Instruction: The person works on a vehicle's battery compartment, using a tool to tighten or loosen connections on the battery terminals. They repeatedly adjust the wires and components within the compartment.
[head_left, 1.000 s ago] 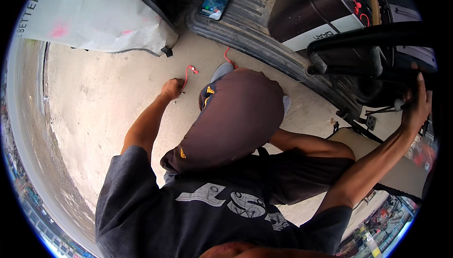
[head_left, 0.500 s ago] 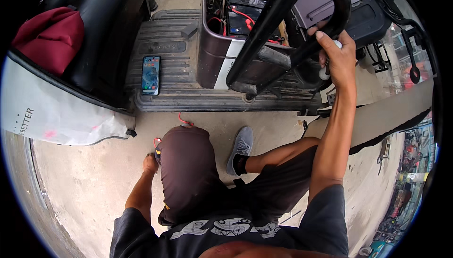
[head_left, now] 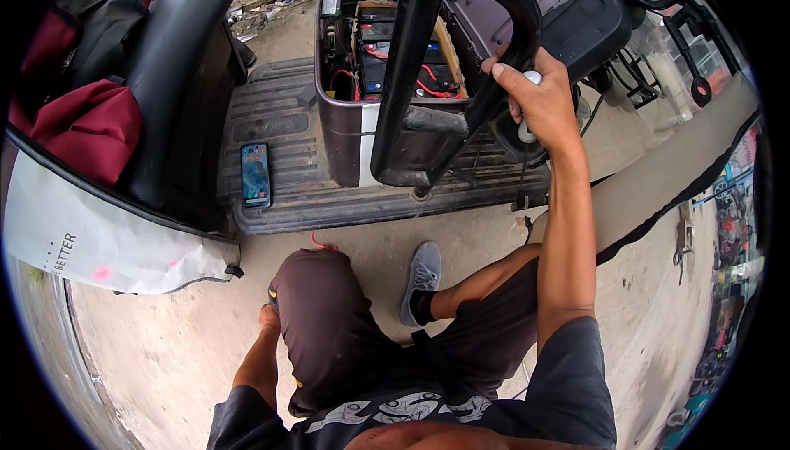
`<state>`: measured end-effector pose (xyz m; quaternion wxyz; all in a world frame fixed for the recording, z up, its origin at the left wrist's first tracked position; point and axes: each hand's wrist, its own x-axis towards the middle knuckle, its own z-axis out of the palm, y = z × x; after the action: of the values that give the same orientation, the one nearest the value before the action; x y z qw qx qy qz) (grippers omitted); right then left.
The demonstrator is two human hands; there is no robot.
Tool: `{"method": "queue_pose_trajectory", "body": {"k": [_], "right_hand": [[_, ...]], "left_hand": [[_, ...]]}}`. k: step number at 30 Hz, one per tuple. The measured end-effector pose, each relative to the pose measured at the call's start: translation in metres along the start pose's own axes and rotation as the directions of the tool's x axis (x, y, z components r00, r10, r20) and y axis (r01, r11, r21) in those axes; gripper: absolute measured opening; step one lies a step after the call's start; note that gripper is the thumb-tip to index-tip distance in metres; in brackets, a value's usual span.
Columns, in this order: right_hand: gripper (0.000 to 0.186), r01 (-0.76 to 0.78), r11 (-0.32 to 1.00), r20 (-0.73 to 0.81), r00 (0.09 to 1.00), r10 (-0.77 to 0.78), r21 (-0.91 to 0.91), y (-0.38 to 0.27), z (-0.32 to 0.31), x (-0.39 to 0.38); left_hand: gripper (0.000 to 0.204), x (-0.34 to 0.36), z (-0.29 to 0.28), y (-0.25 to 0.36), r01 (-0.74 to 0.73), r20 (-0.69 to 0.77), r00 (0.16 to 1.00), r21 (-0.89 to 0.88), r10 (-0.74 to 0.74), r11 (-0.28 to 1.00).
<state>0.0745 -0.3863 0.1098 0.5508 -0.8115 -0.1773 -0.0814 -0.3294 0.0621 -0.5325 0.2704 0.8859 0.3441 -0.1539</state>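
Note:
My right hand (head_left: pixel 543 100) is closed on a black tubular frame (head_left: pixel 398 79), thumb along the bar. A pale, shiny thing (head_left: pixel 532 78) pokes out above the palm, and a similar pale end shows below it; its kind cannot be made out. Low beside my bent knee is my left hand (head_left: pixel 269 318), its fingers hidden behind the trouser leg. Just past that knee, a red wire (head_left: pixel 321 242) shows at the platform edge. Behind the frame stands an open brown compartment (head_left: pixel 337 133) holding several black batteries (head_left: pixel 380 30) with red cables.
A phone (head_left: pixel 255 174) with a lit screen lies on the ribbed floor mat (head_left: pixel 271 129). To the left are a black seat (head_left: pixel 177 79) and maroon cloth (head_left: pixel 90 129). The compartment's raised lid (head_left: pixel 568 26) leans to the right. My grey shoe (head_left: pixel 422 273) rests on concrete.
The view has shifted, showing more of the compartment and seat. My left hand is now more hidden behind the knee, and the red loop beside it is out of sight. My right hand keeps its grip.

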Motion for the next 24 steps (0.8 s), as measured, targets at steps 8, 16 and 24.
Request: {"method": "queue_pose_trajectory", "body": {"k": [8,16,24], "right_hand": [[0.022,0.001,0.999,0.011,1.0,-0.001,-0.046,-0.001,-0.005,-0.002],[0.021,0.052,0.999,0.023,0.998,-0.052,0.014,0.004,-0.002,0.002],[0.027,-0.015,0.995,0.191,0.982,-0.004,0.097,0.001,-0.015,0.009]], "left_hand": [[0.017,0.015,-0.038,0.046,0.344,0.372,0.922,-0.913,-0.106,-0.218],[0.007,-0.031,-0.193,0.212,-0.098,-0.022,0.964,-0.955,0.263,0.279],[0.003,-0.059,-0.349,0.359,-0.316,-0.26,0.885,-0.944,0.385,0.09]]}}
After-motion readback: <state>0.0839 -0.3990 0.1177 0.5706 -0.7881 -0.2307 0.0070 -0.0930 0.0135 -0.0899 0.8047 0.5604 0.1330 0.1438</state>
